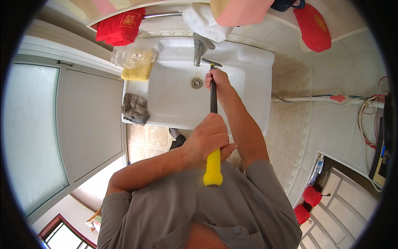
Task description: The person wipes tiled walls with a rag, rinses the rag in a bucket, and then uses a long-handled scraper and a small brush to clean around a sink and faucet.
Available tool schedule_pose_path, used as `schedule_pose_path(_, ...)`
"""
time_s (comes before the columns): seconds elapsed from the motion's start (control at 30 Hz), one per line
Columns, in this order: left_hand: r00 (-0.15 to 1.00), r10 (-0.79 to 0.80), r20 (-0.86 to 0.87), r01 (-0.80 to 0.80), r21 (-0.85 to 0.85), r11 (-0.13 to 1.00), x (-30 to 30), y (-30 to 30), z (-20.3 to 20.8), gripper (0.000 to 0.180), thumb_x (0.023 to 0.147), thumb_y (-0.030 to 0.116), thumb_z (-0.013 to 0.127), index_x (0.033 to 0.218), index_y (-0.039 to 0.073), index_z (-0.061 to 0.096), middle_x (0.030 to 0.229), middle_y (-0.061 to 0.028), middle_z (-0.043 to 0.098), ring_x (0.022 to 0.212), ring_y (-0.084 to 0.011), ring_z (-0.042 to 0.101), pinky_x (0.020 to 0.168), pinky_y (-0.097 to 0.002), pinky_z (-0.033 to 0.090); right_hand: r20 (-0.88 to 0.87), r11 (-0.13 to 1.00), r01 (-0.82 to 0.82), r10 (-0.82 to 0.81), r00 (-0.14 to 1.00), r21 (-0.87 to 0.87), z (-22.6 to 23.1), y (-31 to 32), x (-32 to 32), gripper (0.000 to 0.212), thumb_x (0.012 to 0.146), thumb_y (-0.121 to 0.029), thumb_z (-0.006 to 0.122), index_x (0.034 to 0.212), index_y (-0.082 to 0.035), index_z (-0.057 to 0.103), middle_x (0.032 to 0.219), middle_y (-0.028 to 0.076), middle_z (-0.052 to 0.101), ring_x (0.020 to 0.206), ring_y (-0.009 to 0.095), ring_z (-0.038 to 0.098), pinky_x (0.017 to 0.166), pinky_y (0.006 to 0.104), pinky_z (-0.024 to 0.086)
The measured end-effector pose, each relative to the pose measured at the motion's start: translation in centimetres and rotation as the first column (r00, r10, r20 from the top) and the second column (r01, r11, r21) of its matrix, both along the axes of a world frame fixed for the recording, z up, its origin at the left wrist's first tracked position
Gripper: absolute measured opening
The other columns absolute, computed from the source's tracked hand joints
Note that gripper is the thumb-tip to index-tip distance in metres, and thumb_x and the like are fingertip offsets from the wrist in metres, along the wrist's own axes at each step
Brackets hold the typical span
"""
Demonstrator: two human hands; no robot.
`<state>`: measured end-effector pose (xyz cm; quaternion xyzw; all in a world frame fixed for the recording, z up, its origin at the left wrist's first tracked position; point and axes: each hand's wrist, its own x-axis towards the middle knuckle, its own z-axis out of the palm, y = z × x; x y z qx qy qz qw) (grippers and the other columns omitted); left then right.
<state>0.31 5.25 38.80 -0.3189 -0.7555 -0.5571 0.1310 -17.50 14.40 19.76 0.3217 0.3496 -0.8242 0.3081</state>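
Note:
A long pick-like tool (213,99) with a black shaft and a yellow butt end is held in both hands over the white sink (174,103). My left hand (206,139) wraps round its yellow grip, close to my chest. Farther up, my right hand (217,80) closes round the black shaft near the head. The narrow dark head (216,63) lies crosswise just right of the faucet (199,50); I cannot tell whether they touch. Left of my right hand is the drain (197,82).
On the sink's left side lie a yellow cloth (137,71), clear plastic wrapping (134,56) and a crumpled grey cloth (135,109). Red (120,28) and white towels (205,23) hang from a bar behind. Cables (323,98) run along the right wall; a cabinet door (89,124) stands left.

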Motion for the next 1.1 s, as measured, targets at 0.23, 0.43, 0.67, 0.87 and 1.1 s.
schedule_pose_path(0.23,1.000,-0.012,0.003,0.012,0.001,1.000,0.0,-0.5,0.0,0.027,0.071,0.001,0.076,0.069,0.006,0.050,0.070,-0.0085,0.046,0.068,-0.0286,0.047,0.070,-0.0393,0.044,-0.038,0.999,0.010,-0.008,0.999,0.042,1.0,-0.8,0.1,0.008,0.092,-0.003,0.042,0.094,-0.010,0.037,0.070,0.003,0.046,0.049,0.011,0.044,0.040,0.0284,0.038)
schedule_pose_path(0.43,1.000,-0.013,0.012,0.013,0.005,1.000,-0.4,-0.8,-0.2,0.027,0.071,0.001,0.075,0.069,0.006,0.049,0.070,-0.0089,0.045,0.067,-0.0290,0.047,0.068,-0.0397,0.042,0.011,0.999,0.033,-0.033,0.999,0.021,0.6,-0.5,-1.0,0.008,0.093,-0.004,0.041,0.094,-0.010,0.038,0.068,0.003,0.045,0.048,0.011,0.043,0.040,0.0282,0.037)
schedule_pose_path(0.67,1.000,-0.027,0.016,0.026,0.045,0.999,-0.9,-0.4,-0.9,0.028,0.071,0.001,0.076,0.068,0.006,0.048,0.071,-0.0089,0.046,0.068,-0.0294,0.047,0.068,-0.0401,0.042,-0.027,0.996,0.033,-0.031,0.999,0.087,0.4,0.4,-1.3,0.012,0.092,-0.002,0.041,0.095,-0.014,0.039,0.068,0.002,0.045,0.048,0.010,0.043,0.041,0.0269,0.038)
schedule_pose_path(0.87,0.998,-0.056,-0.006,0.056,0.001,0.998,-1.0,0.1,-1.7,0.025,0.073,-0.004,0.070,0.068,0.004,0.047,0.071,-0.0111,0.046,0.068,-0.0323,0.049,0.068,-0.0418,0.043,-0.093,0.990,-0.024,0.037,0.995,0.139,0.5,0.9,-2.0,0.011,0.091,-0.002,0.041,0.095,-0.013,0.041,0.070,0.003,0.047,0.050,0.011,0.044,0.042,0.0275,0.039)
schedule_pose_path(1.1,0.999,-0.001,-0.048,-0.001,-0.040,0.999,-1.4,1.0,-1.8,0.028,0.071,0.000,0.075,0.069,0.006,0.048,0.072,-0.0096,0.046,0.070,-0.0312,0.048,0.069,-0.0413,0.042,-0.097,0.985,-0.066,0.082,0.992,0.161,1.1,0.5,-2.7,0.009,0.094,-0.003,0.043,0.096,-0.010,0.038,0.074,0.003,0.047,0.052,0.009,0.044,0.042,0.0255,0.037)
